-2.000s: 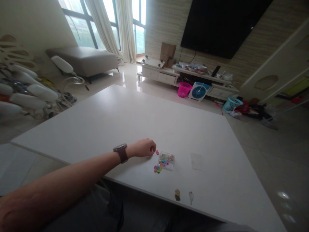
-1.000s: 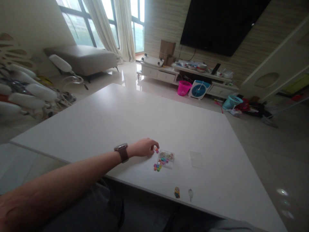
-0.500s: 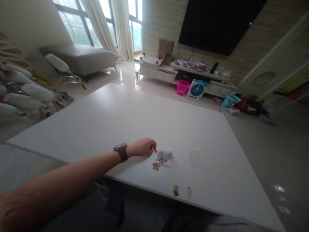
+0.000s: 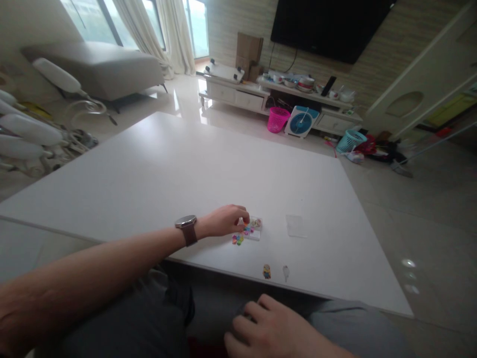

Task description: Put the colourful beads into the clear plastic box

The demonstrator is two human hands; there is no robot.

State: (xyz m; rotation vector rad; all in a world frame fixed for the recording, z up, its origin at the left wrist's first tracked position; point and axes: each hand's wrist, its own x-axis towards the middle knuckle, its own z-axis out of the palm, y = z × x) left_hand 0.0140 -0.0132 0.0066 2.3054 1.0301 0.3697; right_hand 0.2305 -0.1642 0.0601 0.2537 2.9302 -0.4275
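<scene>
My left hand point(image 4: 229, 220), with a watch point(image 4: 186, 226) on its wrist, reaches over the left side of a small clear plastic box point(image 4: 255, 235). Its thumb and fingers are drawn together at the tips. A bit of orange shows there, but I cannot tell whether it is held or lies in the box. Bright beads point(image 4: 246, 230) fill part of the box. More coloured flower-shaped beads point(image 4: 237, 240) lie on the table by its near left corner. My right hand point(image 4: 274, 328) is low over my lap, its fingers loosely bent and apart, with nothing seen in it.
A clear flat lid point(image 4: 296, 226) lies right of the box on the white table point(image 4: 201, 169). Near the front edge are a yellow and blue cartoon figure point(image 4: 267, 271) and a small pale piece point(image 4: 285, 273). A pink basket point(image 4: 278, 120) and a fan point(image 4: 301, 121) stand beyond.
My left hand has moved right, from beside the box to over its left side. My right hand has come into view at the bottom. The view has tilted down slightly.
</scene>
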